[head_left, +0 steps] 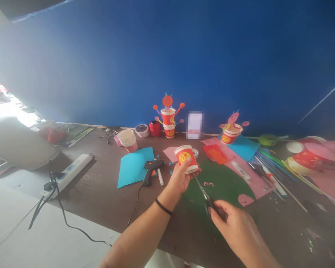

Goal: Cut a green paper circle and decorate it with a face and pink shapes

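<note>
My left hand (180, 178) is closed around a red paper cup (185, 158) with a yellow emblem, held above the dark table, mouth tipped away. My right hand (234, 225) grips a pair of scissors (203, 191), whose blades point up toward the bottom edge of the cup and touch it. Under the hands lies a dark green sheet (223, 184) with small pink cut-outs on it. A black band sits on my left wrist.
A black glue gun (150, 169) lies on a blue paper sheet (135, 166). Finished red cup figures (168, 121) (231, 134) stand by the blue wall. A stack of plain cups (127, 139), coloured papers, straws (276, 167), and a power strip (69, 172) lie around.
</note>
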`<state>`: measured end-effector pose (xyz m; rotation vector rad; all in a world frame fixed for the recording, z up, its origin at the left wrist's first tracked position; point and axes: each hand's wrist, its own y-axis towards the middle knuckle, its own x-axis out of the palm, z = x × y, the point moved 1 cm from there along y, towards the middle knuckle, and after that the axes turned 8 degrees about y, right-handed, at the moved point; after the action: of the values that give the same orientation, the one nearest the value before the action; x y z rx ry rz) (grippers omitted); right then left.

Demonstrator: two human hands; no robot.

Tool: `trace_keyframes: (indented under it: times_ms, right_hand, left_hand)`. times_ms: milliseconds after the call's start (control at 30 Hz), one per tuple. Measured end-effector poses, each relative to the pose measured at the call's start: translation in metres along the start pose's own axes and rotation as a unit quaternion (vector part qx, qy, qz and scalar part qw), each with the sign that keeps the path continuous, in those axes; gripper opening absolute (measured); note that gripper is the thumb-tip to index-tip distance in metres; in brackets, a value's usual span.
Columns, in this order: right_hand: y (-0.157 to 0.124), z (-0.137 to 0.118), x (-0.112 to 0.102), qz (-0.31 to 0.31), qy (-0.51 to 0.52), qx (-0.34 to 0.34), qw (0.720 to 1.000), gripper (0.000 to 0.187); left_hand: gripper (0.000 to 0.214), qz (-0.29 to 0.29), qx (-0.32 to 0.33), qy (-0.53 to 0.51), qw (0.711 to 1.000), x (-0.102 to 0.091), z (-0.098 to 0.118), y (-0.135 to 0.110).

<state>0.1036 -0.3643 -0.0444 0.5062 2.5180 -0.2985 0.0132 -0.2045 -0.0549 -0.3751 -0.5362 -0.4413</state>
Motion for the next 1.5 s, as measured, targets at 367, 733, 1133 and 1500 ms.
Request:
trace_keyframes:
  times_ms: [367,733,1133,1500]
  right_hand:
    - [-0.002,-0.001,0.015,-0.198,0.484,0.186,0.832,0.044]
    - [-0.002,-0.013,0.006,0.005,0.039,-0.014,0.999,0.026]
    - [0.006,-0.01,0.007,-0.008,0.195,0.021,0.981,0.033]
    - [0.004,-0.006,0.043,-0.207,0.735,0.216,0.609,0.032]
  left_hand:
    - [0.037,-0.03,-0.006,0.004,1.0,-0.004,0.0,0.003]
    - [0.037,-0.017,-0.001,0.008,1.0,-0.007,-0.003,0.007]
    - [0.045,-0.058,-0.013,0.028,0.998,0.007,-0.009,-0.005]
    - [0.044,-0.073,-0.053,-0.045,0.995,-0.001,-0.01,-0.002]
